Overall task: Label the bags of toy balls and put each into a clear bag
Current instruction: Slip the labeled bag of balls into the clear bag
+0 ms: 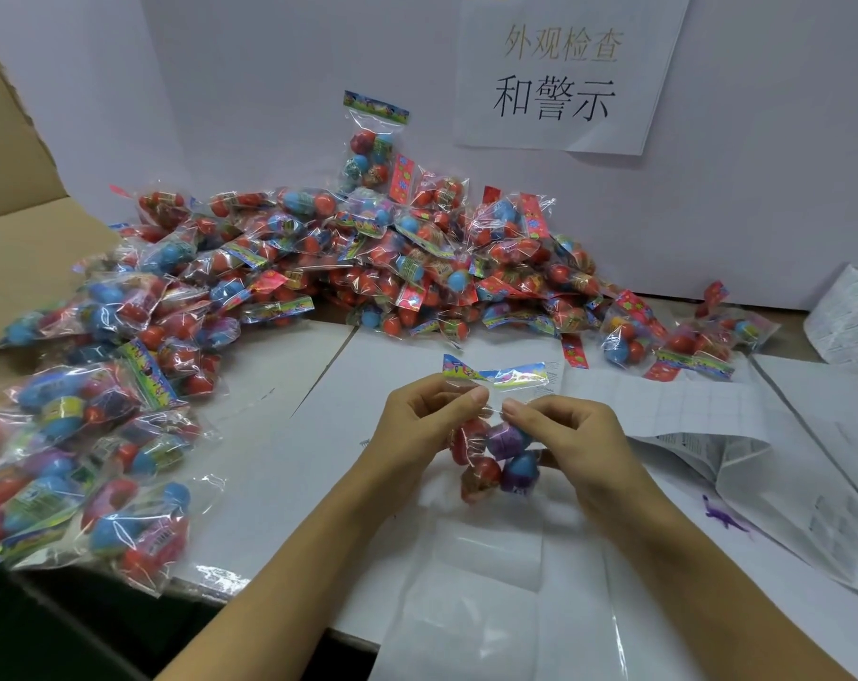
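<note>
Pinching a ball bag (493, 449) below its header, both hands, L (427, 425) & R (572, 435), above desk (319, 464) center; pile (319, 258) at back edge.

Layout, with the held bag of toy balls (491, 449) at the centre of the dial: left hand (417, 425) at 9 o'clock and right hand (569, 435) at 3 o'clock, both on the bag; heap of bagged balls (368, 258) from 12 round to 9 o'clock, spilling into the cardboard box (19, 228) at 10 o'clock; label sheets (663, 405) at 3 o'clock; clear bag (491, 582) at 6 o'clock, flat on the table (279, 464); paper sign (559, 76) at 12 o'clock, on the board (270, 90) behind the heap.
</note>
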A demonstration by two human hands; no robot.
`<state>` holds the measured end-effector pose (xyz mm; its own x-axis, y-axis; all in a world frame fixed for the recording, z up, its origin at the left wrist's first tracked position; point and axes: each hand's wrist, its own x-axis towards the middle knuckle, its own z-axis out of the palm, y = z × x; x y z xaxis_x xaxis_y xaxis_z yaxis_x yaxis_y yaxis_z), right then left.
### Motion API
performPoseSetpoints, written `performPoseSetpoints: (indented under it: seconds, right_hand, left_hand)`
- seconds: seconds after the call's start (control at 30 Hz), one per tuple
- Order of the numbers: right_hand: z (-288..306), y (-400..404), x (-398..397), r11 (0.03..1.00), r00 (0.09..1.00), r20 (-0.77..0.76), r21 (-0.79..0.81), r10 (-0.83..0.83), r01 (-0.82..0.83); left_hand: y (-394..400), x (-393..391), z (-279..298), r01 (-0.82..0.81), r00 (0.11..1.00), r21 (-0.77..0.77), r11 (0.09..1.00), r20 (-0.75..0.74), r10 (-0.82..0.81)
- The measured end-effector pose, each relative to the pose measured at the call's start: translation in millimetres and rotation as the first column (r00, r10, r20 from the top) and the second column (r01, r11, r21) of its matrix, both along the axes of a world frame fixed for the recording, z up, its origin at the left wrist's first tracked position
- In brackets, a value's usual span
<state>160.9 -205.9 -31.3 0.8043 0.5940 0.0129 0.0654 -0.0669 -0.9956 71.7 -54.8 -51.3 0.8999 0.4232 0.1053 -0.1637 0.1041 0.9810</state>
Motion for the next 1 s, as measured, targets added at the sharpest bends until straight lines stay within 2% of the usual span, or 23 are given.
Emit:
performPoseSetpoints:
  seconds: [0.23,0.43,0.53,0.7,1.0]
  right_hand:
    - [3,-3,1,0.998,0.996,0.063,0.027,-0.063,0.061]
    - [6,-3,-2,1.000,0.999,-0.041,0.019,0.023,-0.023]
    - [4,-3,-2,0.998,0.998,0.005,-0.019,0.060,-0.060]
    - [-1,-1,1,1.000,0.998,0.066,0.002,0.013,-0.013]
    - [-4,-1,2,1.000,0.996,0.093,0.002,-0.004,0.004]
  left_hand:
    - [-1,-1,2,0.107,0.993,-0.004,0.994,-0.049,-0.107]
    - [1,-1,3,0.077,0.996,-0.025,0.997,-0.032,-0.077]
    - [2,-2,2,0.087,0.996,-0.038,0.995,-0.027,-0.089]
    - [-1,0,3,0.062,0.997,-0.054,0.997,-0.040,-0.064]
    - [-2,0,3,0.055,0.997,-0.022,0.998,-0.057,-0.056]
